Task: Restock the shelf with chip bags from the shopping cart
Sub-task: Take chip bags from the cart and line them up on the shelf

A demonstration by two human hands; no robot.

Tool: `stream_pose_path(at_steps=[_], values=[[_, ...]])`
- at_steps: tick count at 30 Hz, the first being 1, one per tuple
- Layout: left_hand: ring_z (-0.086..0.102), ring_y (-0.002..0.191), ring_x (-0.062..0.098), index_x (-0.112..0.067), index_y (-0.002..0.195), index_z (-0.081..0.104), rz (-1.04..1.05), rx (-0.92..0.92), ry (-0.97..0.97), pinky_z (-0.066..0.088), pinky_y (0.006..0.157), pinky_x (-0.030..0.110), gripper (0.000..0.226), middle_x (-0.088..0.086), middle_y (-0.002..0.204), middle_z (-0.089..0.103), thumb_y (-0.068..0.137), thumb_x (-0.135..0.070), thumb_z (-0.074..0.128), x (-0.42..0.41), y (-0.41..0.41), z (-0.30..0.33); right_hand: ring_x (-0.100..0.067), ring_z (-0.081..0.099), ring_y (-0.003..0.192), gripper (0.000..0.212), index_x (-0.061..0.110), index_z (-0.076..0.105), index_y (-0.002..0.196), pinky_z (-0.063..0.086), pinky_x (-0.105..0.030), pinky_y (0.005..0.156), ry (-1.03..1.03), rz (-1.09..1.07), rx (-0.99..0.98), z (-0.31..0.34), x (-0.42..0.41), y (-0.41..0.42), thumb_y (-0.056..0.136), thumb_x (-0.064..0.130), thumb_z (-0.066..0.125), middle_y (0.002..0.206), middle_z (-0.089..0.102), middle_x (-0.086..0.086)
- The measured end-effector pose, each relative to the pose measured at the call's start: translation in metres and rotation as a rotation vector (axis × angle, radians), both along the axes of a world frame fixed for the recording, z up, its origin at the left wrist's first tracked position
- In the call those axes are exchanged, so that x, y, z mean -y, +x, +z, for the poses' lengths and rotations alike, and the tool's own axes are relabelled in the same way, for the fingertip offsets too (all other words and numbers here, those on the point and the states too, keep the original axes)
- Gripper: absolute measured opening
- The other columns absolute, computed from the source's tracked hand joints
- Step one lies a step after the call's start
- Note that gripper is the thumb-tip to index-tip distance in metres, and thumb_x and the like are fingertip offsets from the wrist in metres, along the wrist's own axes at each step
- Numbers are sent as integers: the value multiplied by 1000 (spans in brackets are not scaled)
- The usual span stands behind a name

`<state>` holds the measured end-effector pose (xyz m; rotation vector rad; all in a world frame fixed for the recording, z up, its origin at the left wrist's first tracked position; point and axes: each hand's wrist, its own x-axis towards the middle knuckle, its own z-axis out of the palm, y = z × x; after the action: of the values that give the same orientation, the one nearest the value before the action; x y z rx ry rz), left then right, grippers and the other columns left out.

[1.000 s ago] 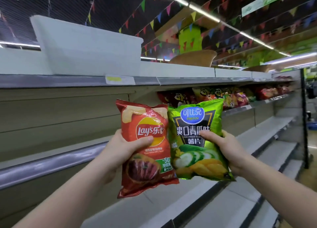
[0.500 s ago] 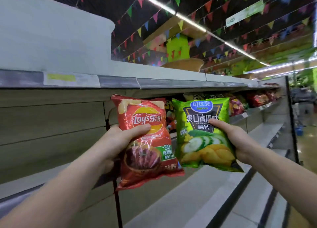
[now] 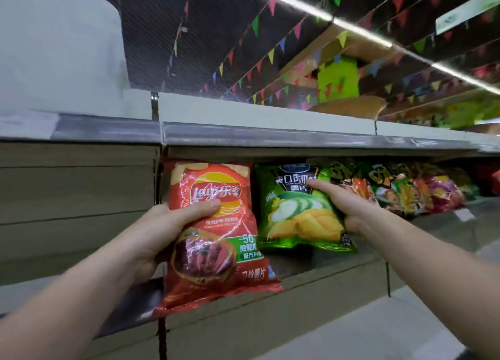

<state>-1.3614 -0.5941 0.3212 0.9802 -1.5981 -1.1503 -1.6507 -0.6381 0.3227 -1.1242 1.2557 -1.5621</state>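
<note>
— Gripping a red chip bag (image 3: pixel 216 224) with the left hand (image 3: pixel 165 230), thumb pressed across the logo on the front, fingers hidden behind the pack.

— And on the other side?

— Holding a green chip bag (image 3: pixel 297 213) with the right hand (image 3: pixel 349 205), thumb laid over the dark label near the top, palm wrapped round the bag's right edge.

— Sitting where, exactly?

— Both upright, side by side. Green one tucked under the upper shelf lip (image 3: pixel 270 138), bottom seam at or just above the shelf board (image 3: pixel 338 270); touching or not, hard to say. Red one nearer the camera, lower edge hanging down past the front of that board, top reaching up to the shelf lip.

— Anything alongside?

— Row of stocked chip bags (image 3: pixel 400 189) running off to the right on the same level, first of them just beside the right hand. Bare grey back panel (image 3: pixel 75 197) to the left. White bin (image 3: pixel 59 48) up on top, coloured bunting (image 3: pixel 270 56) strung under the dark ceiling.
</note>
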Motion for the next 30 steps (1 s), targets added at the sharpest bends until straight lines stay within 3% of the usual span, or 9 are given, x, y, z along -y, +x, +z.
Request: stream_pose_path(at_steps=[4,8,11,13,18,21,26,28,30], values=[[70,56,25,-7,99,65,108,-38,24,58,52,31,49,16,81,74,57,-31,73,2,-26,5,-21,67,51,33,9,65,92,57,-30,50,-34,52,-63,9,27,-22,77,37,72,65,71,-9],[71,57,27,-5,101,65,191,-40,37,58,52,32,63,17,81,74,47,-35,81,0,-42,4,-15,65,47,23,9,59,80,54,-24,47,-100,97,-141,9,42,-36,86,30,65,54,68,-3],[72,63,30,-7,101,64,220,-21,46,59,56,35,86,18,84,74,27,-39,92,-1,-53,3,-17,63,58,25,9,54,78,52,-23,50,-116,115,-218,9,49,-43,88,30,61,66,66,-6],[72,64,29,-7,105,63,242,-23,42,58,63,36,67,16,84,74,46,-34,81,-1,-59,2,-17,61,64,27,7,51,79,51,-23,51,-125,112,-244,9,50,-45,89,30,61,74,63,-7],[71,60,27,-7,104,62,277,-15,41,55,63,35,55,16,82,74,55,-30,74,3,-69,4,-24,64,91,58,3,51,122,53,-37,82,-142,101,-255,-8,55,-49,81,41,67,104,66,-11],[72,61,26,-8,104,62,284,-16,43,54,64,34,56,15,82,74,55,-31,74,4,-72,4,-23,56,113,77,8,44,138,47,-32,92,-146,38,-311,-18,52,-49,79,53,64,131,55,-9],[72,66,26,-8,108,61,288,-50,41,55,68,37,63,13,85,75,52,-33,77,11,-70,1,-25,47,124,63,9,36,143,35,-27,92,-296,-237,-655,-19,24,-39,89,34,59,139,48,-11],[72,67,25,-8,109,61,284,-66,47,56,68,36,67,12,84,75,49,-34,77,13,-69,0,-21,41,129,62,12,35,143,30,-25,99,-519,-378,-848,-17,3,-27,88,23,61,140,44,-8],[73,69,24,-8,112,60,283,-88,62,57,66,36,75,12,86,75,45,-36,79,17,-67,-2,-12,46,119,53,15,43,137,30,-17,95,-704,-305,-895,-13,-18,-7,87,18,62,127,51,2]])
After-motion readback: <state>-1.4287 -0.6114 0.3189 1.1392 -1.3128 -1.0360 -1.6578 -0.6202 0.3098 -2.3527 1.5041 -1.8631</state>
